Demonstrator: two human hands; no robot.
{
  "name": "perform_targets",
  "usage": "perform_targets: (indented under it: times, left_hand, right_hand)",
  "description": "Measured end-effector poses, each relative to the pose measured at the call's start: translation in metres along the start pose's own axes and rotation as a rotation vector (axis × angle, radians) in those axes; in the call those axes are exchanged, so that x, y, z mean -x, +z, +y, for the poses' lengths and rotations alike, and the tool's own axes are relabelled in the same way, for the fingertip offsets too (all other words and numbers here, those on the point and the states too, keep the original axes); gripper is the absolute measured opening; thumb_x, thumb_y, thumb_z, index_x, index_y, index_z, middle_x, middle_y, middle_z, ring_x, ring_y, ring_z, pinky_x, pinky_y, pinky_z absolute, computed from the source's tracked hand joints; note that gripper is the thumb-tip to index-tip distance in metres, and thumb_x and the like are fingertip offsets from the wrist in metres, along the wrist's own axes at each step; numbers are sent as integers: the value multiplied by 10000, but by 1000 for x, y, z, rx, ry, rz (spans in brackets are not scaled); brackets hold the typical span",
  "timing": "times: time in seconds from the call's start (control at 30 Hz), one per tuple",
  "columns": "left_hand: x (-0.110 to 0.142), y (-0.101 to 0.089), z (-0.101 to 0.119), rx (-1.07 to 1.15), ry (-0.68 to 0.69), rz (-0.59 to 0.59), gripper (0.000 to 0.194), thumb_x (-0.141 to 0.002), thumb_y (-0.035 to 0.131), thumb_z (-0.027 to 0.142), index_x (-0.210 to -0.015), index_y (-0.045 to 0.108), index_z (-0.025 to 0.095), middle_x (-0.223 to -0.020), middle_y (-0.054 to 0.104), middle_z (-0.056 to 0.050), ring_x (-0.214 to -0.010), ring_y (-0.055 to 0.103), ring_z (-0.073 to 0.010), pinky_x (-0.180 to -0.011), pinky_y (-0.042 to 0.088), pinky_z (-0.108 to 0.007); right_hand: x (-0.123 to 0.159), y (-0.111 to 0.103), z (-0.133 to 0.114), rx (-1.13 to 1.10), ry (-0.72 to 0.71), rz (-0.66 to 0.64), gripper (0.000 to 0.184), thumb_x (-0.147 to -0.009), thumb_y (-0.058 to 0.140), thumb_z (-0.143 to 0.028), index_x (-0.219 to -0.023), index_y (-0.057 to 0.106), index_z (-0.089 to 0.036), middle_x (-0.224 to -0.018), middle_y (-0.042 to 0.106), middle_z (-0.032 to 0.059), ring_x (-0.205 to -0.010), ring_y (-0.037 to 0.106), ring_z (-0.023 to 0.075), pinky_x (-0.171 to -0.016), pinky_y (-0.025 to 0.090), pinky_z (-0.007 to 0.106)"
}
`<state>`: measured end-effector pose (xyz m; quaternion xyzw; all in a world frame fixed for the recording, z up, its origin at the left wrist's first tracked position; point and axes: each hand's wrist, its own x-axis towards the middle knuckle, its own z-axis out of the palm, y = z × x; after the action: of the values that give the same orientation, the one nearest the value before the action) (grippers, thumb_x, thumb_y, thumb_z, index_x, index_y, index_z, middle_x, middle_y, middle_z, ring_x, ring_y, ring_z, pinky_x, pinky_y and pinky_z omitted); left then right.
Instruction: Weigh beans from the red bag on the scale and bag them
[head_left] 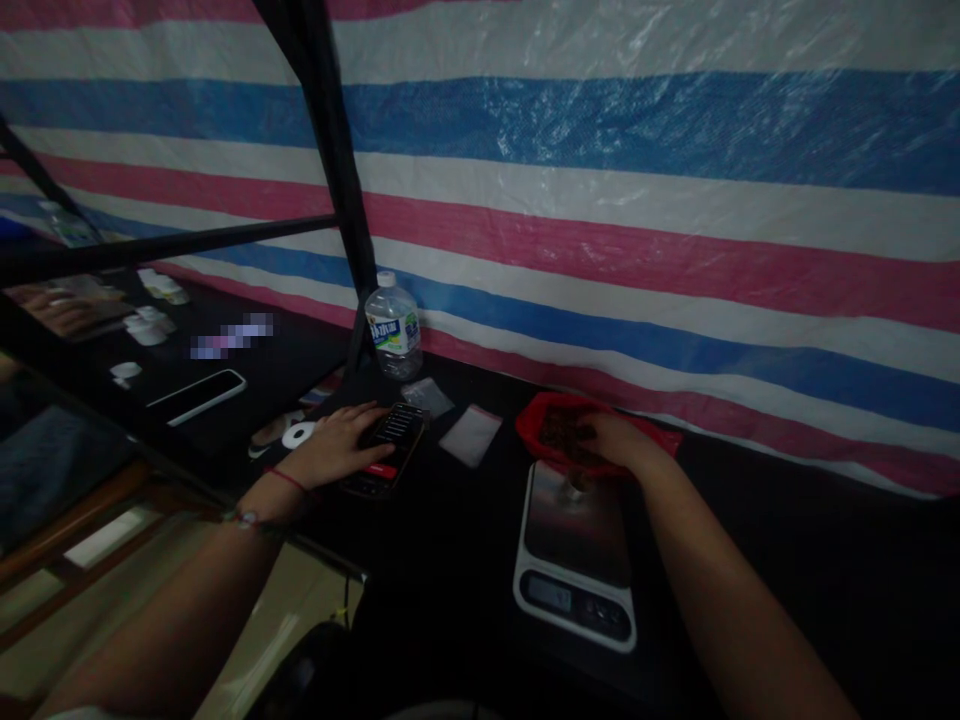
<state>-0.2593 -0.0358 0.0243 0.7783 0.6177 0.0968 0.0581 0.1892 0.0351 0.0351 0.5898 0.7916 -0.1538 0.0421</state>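
Evidently mid-way through handling, the right hand (pixel 611 438) dips over the near rim of a red bag (pixel 531 418), its fingers bent down among dark brown pieces (pixel 556 430). Whether that grip is closed on any of them cannot be told, since the fingertips are hidden. The left hand (pixel 337 445) lies palm down over the left side of a phone (pixel 396 430), its grip loose and spread, the thumb reaching over the lit screen near a red bar.

Just near of the red bag sits a scale (pixel 577 540). Its display (pixel 550 592) is lit, but the digits are too dim to read surely; a small shiny object (pixel 576 486) rests at the far end of the pan. As far as can be judged, the bag is opened and the scale switched on, while the brown pieces lie mostly in the bag and no heap of them shows on the pan.

Between phone and red bag, a flat pouch (pixel 471 436) and a clear packet (pixel 429 397) lie on the table (pixel 442 540), the pouch apparently unfilled. Farther off stands a bottle (pixel 394 335); left of the phone is a white roll (pixel 298 435). Across a dark frame (pixel 334 160), a co-worker's hand (pixel 66 312) shows at far left.
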Motion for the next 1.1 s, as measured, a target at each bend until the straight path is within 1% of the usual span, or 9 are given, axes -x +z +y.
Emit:
perform_targets:
  times: [0.1, 0.23, 0.33, 0.43, 0.6, 0.73, 0.83, 0.93, 1.1]
  left_hand:
    - [3, -2, 0, -14, 27, -16, 780, -771, 426, 727, -1351, 474, 207, -1408, 478, -96, -1297, 417, -309, -1080, 314, -445]
    - [8, 2, 1, -18, 49, -13, 791, -778, 436, 715, -1343, 477, 164, -1397, 487, -116, -1289, 430, -304, -1086, 321, -437]
    - [8, 6, -1, -3, 78, 6, 788, -776, 455, 704, -1332, 491, 146, -1386, 497, -127, -1276, 448, -299, -1085, 335, -413]
    - [6, 7, -5, 9, 64, 19, 779, -764, 473, 701, -1323, 504, 159, -1369, 517, -122, -1264, 462, -305, -1081, 345, -427]
    - [4, 4, -6, 45, 69, -10, 746, -780, 489, 666, -1346, 481, 179, -1357, 531, -109, -1243, 490, -289, -1074, 358, -423]
    - [5, 5, -6, 51, 77, -18, 744, -781, 505, 649, -1348, 481, 167, -1353, 535, -111, -1242, 491, -281, -1075, 359, -403]
    - [4, 6, -7, 48, 82, -28, 731, -787, 507, 639, -1347, 485, 169, -1347, 541, -109, -1240, 492, -279, -1072, 358, -398]
    - [2, 6, -7, 56, 93, -31, 727, -784, 511, 639, -1352, 483, 187, -1349, 541, -99, -1243, 487, -278, -1073, 353, -397]
    - [0, 3, -5, 69, 116, -48, 698, -772, 513, 655, -1309, 529, 209, -1330, 560, -84, -1241, 486, -280, -1074, 354, -400]
  right_hand:
    - [1, 2, -2, 1, -14, 28, 334, -778, 579, -146, -1095, 671, -199, -1070, 697, 70, -930, 650, 185, -788, 444, 239]
    - [2, 6, -1, 57, 57, 105, 267, -768, 531, -86, -954, 709, -159, -1019, 707, 95, -921, 652, 192, -762, 437, 238]
    - [3, 9, 2, 50, 57, 86, 288, -786, 520, -95, -1006, 695, -157, -1049, 700, 98, -935, 651, 190, -776, 439, 237]
    - [3, 12, 5, 41, 51, 47, 294, -808, 530, -129, -1055, 683, -176, -1056, 700, 87, -936, 653, 187, -791, 447, 242]
    - [4, 10, 5, 80, 67, 90, 277, -773, 544, -71, -953, 718, -189, -1050, 703, 88, -952, 645, 191, -811, 449, 243]
    - [6, 8, 4, 57, 76, 115, 256, -774, 547, -73, -929, 716, -187, -1037, 707, 81, -952, 644, 191, -818, 448, 245]
    - [8, 6, 4, 51, 99, 138, 250, -795, 535, -95, -962, 705, -171, -1045, 703, 92, -949, 645, 196, -816, 447, 251]
    - [12, 5, 1, 39, 102, 127, 266, -842, 520, -171, -1055, 679, -163, -1090, 686, 110, -963, 643, 206, -827, 446, 263]
    - [17, 8, -4, -45, 66, 56, 443, -864, 545, -370, -1251, 564, -155, -1179, 643, 133, -1028, 621, 239, -867, 441, 301]
